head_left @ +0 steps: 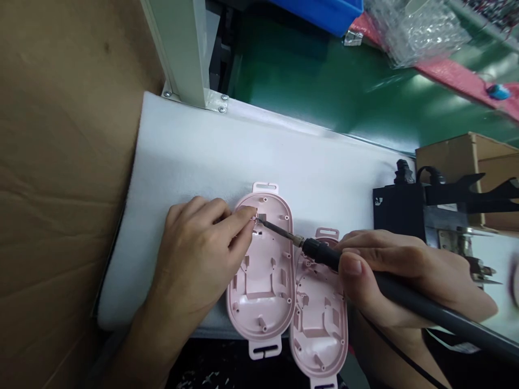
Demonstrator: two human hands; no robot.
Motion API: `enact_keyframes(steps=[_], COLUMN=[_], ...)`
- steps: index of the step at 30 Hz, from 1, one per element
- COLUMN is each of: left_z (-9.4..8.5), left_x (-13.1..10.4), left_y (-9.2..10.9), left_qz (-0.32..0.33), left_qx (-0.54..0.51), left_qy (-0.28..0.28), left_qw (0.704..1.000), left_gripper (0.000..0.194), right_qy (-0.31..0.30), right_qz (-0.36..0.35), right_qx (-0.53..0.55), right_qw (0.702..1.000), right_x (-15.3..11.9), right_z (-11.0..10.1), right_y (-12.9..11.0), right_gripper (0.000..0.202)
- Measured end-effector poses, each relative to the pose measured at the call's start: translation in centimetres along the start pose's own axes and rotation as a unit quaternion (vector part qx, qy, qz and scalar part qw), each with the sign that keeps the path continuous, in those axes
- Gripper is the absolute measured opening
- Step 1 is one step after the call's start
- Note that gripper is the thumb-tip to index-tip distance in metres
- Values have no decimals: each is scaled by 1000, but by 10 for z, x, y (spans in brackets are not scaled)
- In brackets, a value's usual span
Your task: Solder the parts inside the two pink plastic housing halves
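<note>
White foam sheet (194,146) covered the worktop, cardboard (60,162) at left. Two pink shells (263,270) lay side by side on the sheet, insides up. Right hand (405,275) gripped soldering iron (405,294), fingers wrapped round handle, tip at left shell's top. Left hand (198,254) fingers pinched narrow beside the tip, touching shell.

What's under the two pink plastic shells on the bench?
Both pink shells lie on a white foam sheet, their lower ends hanging past its front edge over a dark surface. Whatever sits directly beneath the shells is covered.
</note>
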State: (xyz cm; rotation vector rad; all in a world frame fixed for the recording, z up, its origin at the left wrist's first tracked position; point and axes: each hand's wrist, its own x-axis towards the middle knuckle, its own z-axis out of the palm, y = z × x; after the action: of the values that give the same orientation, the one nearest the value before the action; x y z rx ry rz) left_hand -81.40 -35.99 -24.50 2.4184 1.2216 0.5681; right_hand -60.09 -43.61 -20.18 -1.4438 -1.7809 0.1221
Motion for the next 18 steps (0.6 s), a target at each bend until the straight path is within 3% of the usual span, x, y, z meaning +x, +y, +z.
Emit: enact_keyframes(steps=[7, 18], left_z=[-1, -1], left_x=[1, 2], left_y=[1, 1], left_qz=[-2, -2], left_qx=[2, 1], left_qy=[4, -2], left_qw=[1000, 1000], left_gripper=[13, 14], right_qy=[36, 29], right_qz=[14, 31], right_qx=[20, 20], right_qw=[999, 999], right_x=[-5, -7], right_z=[5, 3], right_y=[2, 2], right_gripper=[19, 18])
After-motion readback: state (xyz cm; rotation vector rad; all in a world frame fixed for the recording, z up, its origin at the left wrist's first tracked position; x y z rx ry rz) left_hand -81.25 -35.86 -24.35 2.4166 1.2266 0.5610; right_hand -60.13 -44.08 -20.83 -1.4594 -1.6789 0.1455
